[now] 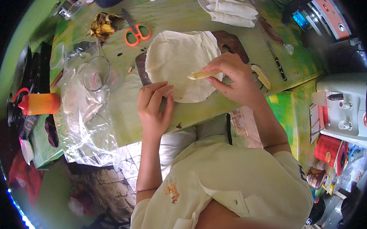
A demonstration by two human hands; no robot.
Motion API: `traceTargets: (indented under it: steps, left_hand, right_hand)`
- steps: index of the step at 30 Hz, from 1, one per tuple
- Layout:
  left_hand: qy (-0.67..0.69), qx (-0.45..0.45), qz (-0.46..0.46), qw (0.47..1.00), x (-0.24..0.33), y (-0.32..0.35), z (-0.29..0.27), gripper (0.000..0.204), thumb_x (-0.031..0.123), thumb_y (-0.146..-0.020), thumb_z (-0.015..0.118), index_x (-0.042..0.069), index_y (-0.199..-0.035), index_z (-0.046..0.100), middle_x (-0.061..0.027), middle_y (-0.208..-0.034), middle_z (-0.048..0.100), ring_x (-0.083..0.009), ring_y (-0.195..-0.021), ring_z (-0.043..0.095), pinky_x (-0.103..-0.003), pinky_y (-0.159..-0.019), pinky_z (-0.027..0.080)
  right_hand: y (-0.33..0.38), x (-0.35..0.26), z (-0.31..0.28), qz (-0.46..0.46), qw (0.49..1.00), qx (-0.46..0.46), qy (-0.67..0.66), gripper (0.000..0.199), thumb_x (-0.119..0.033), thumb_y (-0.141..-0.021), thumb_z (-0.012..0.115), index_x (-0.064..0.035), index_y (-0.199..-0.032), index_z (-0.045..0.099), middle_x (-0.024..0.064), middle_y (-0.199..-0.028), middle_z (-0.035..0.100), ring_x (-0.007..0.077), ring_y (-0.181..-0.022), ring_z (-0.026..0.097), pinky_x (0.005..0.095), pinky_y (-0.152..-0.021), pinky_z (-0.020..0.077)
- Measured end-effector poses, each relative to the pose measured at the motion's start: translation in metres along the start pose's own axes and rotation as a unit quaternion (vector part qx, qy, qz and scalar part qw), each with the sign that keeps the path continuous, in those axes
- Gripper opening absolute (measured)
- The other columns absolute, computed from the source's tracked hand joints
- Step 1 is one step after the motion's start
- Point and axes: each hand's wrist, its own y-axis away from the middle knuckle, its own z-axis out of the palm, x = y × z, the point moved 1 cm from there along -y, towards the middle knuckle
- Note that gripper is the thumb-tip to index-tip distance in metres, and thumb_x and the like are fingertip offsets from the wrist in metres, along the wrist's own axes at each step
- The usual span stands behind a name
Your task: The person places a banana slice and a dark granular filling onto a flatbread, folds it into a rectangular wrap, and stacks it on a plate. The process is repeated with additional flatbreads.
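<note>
A round, pale spring roll wrapper (181, 50) lies on a dark wooden board (235, 46). My right hand (234, 78) pinches a slice of banana (199, 75) between thumb and fingers, just above the wrapper's right half. At the lower left edge of the wrapper rests my left hand (153, 107), its fingers bent and the thumb apart, with nothing visible in it. More banana (262, 76) lies right of the board, partly hidden behind my right hand. A plate (203, 1) at the back holds several white rolled wraps (232, 10).
Orange-handled scissors (137, 34) and a banana peel (103, 26) lie at the back left. A clear measuring cup (96, 73) stands by a plastic bag (87, 130). An orange bottle (39, 104) is farther left. On the right lies a knife (278, 62).
</note>
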Motion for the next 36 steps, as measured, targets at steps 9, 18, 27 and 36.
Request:
traceTargets:
  steps: [9, 18, 27, 36]
  left_hand:
    - [-0.011, -0.031, -0.001, 0.999, 0.000, 0.000, 0.000, 0.022, 0.001, -0.076, 0.071, 0.004, -0.098, 0.069, -0.0126, -0.106, 0.068, -0.0304, -0.099, 0.062, -0.040, -0.085, 0.049]
    - [-0.082, -0.078, 0.035, 0.993, -0.004, -0.001, 0.007, 0.036, 0.014, -0.076, 0.075, 0.007, -0.110, 0.067, -0.0069, -0.118, 0.066, -0.0302, -0.110, 0.059, -0.042, -0.095, 0.043]
    - [-0.068, -0.050, 0.023, 0.996, -0.004, -0.001, 0.006, 0.034, 0.009, -0.075, 0.074, 0.007, -0.109, 0.067, -0.0088, -0.116, 0.066, -0.0305, -0.110, 0.059, -0.041, -0.093, 0.044]
    - [-0.087, 0.088, 0.004, 0.992, -0.002, -0.007, -0.051, 0.032, -0.001, -0.075, 0.070, 0.006, -0.107, 0.068, -0.0114, -0.112, 0.065, -0.0303, -0.102, 0.059, -0.040, -0.086, 0.046]
  right_hand:
    - [0.001, 0.008, 0.027, -0.017, 0.995, -0.093, 0.012, 0.025, -0.013, -0.078, 0.076, -0.0105, -0.103, 0.068, 0.0044, -0.113, 0.063, 0.0222, -0.108, 0.057, 0.0370, -0.091, 0.0399]
    - [-0.006, 0.020, 0.022, 0.030, 0.990, -0.118, 0.073, 0.028, -0.011, -0.082, 0.072, -0.0066, -0.109, 0.066, 0.0080, -0.102, 0.061, 0.0278, -0.099, 0.057, 0.0396, -0.088, 0.0413]
    - [-0.012, 0.008, 0.021, 0.013, 0.996, -0.073, 0.056, 0.027, -0.012, -0.081, 0.072, -0.0055, -0.106, 0.066, 0.0110, -0.110, 0.057, 0.0307, -0.104, 0.054, 0.0423, -0.091, 0.0409]
    - [-0.063, -0.016, -0.001, -0.055, 0.993, -0.089, 0.060, 0.021, -0.014, -0.087, 0.067, -0.0048, -0.106, 0.066, 0.0131, -0.112, 0.058, 0.0327, -0.109, 0.054, 0.0442, -0.093, 0.0413]
